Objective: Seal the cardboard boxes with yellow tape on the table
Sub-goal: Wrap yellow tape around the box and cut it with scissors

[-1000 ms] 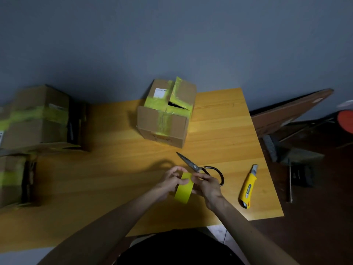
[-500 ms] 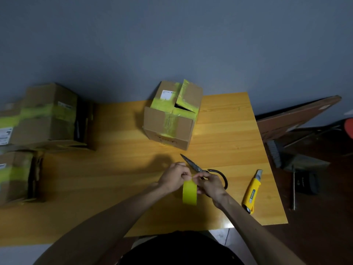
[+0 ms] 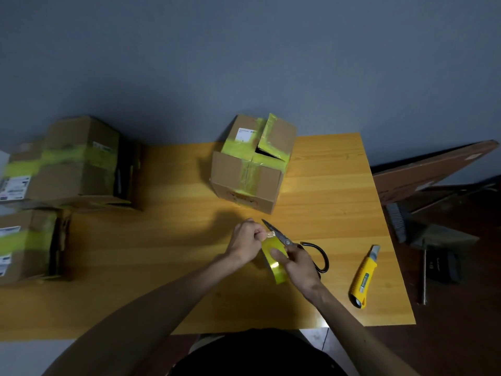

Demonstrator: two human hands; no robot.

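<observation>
Yellow tape (image 3: 273, 268) gripped in right hand (image 3: 296, 263), left hand (image 3: 248, 240) pinching its free end; 1 box (image 3: 244, 180) gapes, flap unsealed.

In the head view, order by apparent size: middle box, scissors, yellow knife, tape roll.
Largest: middle box.
Then scissors and yellow knife, about alike; the right hand partly hides the scissors.
Smallest: tape roll.

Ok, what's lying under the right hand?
Scissors on the table: blades and one black handle loop show beyond the right hand; the rest hides beneath it and the tape roll.
</observation>
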